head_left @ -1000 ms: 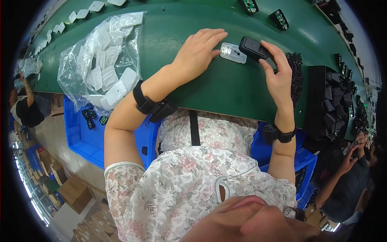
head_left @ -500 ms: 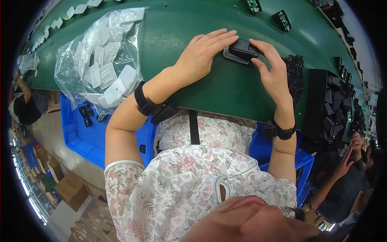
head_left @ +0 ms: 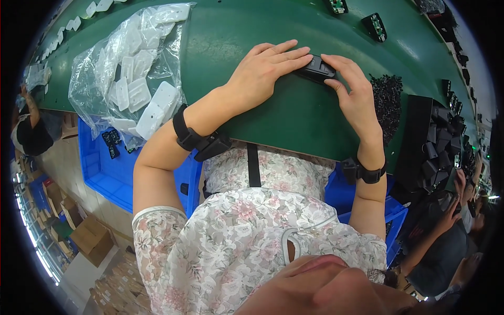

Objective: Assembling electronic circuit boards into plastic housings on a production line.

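A small black plastic housing (head_left: 316,69) lies on the green work table in front of me. My left hand (head_left: 264,70) is stretched out flat, palm down, its fingertips resting at the housing's left end. Around the right end curl the thumb and fingers of my right hand (head_left: 354,89), gripping it. The left fingers cover part of the housing, and its underside is hidden.
A clear plastic bag (head_left: 181,63) of white plastic plates lies at the left. To the right are a pile of small black parts (head_left: 387,105) and a black box (head_left: 415,136) beside heaped black housings (head_left: 438,144). Housings with green circuit boards (head_left: 374,27) sit farther back. Blue bins (head_left: 113,181) stand below the table edge.
The housing now lies lower and flatter between my hands. The pale grey plate seen under it before no longer shows. Both hands have shifted only slightly.
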`<state>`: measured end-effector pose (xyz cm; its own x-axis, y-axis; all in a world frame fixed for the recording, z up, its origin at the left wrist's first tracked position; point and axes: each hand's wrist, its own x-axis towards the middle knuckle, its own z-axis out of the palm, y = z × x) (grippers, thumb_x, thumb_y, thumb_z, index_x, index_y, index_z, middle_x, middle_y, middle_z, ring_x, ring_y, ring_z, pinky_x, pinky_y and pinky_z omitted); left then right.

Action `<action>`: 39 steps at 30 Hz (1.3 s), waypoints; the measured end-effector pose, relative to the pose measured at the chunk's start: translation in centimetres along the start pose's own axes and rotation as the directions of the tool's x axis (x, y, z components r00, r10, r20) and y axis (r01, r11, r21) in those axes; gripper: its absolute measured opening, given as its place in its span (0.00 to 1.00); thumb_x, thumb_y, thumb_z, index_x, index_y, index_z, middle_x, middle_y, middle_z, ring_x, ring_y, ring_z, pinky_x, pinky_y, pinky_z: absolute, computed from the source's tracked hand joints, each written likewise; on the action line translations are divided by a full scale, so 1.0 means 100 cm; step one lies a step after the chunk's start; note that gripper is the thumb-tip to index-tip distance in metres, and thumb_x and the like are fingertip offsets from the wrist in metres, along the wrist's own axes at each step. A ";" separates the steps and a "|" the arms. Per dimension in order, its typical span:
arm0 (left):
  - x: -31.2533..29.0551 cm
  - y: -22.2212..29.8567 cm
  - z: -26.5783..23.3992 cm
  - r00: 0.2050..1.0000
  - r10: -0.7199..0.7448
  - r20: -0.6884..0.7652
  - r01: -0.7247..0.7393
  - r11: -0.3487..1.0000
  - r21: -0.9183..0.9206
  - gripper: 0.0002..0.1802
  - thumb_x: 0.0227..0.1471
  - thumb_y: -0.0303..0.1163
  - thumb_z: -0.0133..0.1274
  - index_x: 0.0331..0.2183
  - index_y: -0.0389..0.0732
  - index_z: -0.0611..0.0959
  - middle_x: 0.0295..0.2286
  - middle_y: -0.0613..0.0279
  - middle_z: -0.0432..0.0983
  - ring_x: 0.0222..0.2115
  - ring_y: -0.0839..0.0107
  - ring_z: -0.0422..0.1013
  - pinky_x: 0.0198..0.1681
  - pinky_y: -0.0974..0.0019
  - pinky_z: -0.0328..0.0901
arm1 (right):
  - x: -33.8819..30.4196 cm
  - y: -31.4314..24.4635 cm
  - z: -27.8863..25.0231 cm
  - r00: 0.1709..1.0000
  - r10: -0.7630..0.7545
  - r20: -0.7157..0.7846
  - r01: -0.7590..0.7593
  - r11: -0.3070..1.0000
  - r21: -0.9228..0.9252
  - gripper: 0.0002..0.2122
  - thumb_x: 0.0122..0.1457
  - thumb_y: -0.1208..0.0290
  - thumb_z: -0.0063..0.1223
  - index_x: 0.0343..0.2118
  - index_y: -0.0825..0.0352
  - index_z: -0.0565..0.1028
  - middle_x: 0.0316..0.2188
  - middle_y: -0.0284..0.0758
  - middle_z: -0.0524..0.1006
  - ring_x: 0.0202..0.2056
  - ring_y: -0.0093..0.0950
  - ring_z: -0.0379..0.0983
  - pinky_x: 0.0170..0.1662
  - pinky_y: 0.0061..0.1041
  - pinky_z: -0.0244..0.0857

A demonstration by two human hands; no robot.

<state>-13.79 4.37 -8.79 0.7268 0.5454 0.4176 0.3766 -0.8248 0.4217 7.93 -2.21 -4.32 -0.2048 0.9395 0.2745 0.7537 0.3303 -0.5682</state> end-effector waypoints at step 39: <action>0.039 0.026 -0.003 0.850 -0.518 0.095 0.392 0.501 -0.772 0.14 0.55 0.36 0.51 0.35 0.33 0.74 0.22 0.59 0.74 0.17 0.77 0.69 0.21 0.73 0.64 | 0.021 0.002 0.014 0.925 0.374 0.058 -0.327 0.713 0.620 0.23 0.67 0.55 0.32 0.51 0.70 0.67 0.34 0.38 0.75 0.29 0.26 0.75 0.35 0.23 0.70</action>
<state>-10.12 4.39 -5.78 0.4773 0.8767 0.0595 0.0299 -0.0839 0.9960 6.77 -0.04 -4.92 0.0567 0.9984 -0.0035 0.2176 -0.0158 -0.9759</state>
